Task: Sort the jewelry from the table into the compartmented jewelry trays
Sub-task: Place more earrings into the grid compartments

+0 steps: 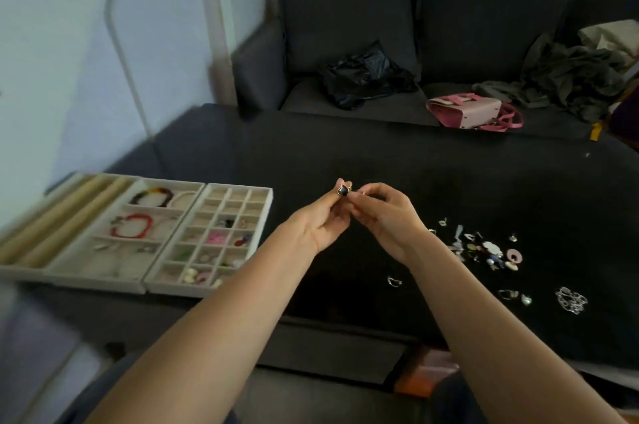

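Above dark table, left hand fingers pinch dark-stoned earring; right hand fingers curled, touching it.

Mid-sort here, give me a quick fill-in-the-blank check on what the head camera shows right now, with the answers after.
1. The left hand pinches a small dark-stoned piece above the ____ tabletop.
2. The red bracelet lies in the tray with the ____ compartments.
3. The loose jewelry pile lies to the ____ of both hands.
4. On the sofa behind the table rests a ____ handbag.

Missing words: black; larger; right; pink
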